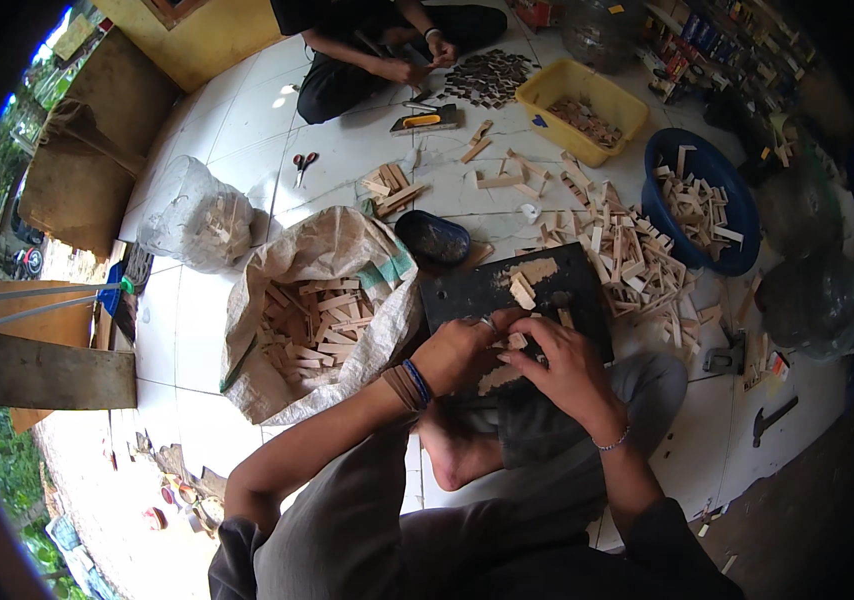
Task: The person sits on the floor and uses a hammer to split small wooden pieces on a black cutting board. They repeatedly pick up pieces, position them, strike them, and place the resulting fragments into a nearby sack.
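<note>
My left hand (459,352) and my right hand (565,368) meet over a black board (457,297) in front of my crossed legs. Between their fingertips is a small pale wooden block (517,341), pinched and partly covered by the fingers. Another short wooden piece (522,290) lies on the board just beyond my hands, beside a patch of sawdust-coloured material (539,268). To the left of the board stands an open woven sack (392,330) full of wooden strips (319,325). Loose wooden pieces (627,250) are heaped to the right.
A blue basin (744,200) and a yellow tub (632,125) hold more pieces. Nearby are a dark oval tray (434,238), scissors (303,166), a hammer (775,420) and a stuffed plastic bag (197,215). Across from me, another person's hands (412,72) work near small dark pieces (489,78).
</note>
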### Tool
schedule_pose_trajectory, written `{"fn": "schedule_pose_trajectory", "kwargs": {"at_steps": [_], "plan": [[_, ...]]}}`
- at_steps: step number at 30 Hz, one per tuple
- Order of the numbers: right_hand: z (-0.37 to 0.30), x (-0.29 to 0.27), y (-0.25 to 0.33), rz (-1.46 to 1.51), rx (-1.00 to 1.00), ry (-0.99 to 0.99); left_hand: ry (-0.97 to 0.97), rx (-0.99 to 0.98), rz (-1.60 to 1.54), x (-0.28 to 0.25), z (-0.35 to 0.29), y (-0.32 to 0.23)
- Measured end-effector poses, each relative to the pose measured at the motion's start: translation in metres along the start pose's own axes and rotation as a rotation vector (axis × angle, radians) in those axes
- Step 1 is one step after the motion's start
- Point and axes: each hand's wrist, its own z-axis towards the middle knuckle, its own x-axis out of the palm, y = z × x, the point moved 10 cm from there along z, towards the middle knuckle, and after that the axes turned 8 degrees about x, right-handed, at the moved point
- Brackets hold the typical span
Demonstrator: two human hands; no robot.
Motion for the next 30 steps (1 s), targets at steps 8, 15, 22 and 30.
{"fn": "schedule_pose_trajectory", "kwargs": {"at_steps": [8,15,22,30], "plan": [[-0.022,0.003,-0.080,-0.298,0.300,-0.186,-0.520,-0.001,-0.381,-0.040,-0.025,0.027],[-0.030,0.017,-0.088,-0.343,0.347,-0.219,-0.670,-0.385,-1.295,-0.009,-0.049,0.080],[-0.044,0.041,-0.059,0.597,0.631,0.049,-0.624,-0.186,-1.426,-0.027,-0.042,0.051],[-0.032,0.036,0.016,1.249,0.533,-0.021,-0.493,-0.014,-1.496,-0.051,-0.029,-0.007]]}}
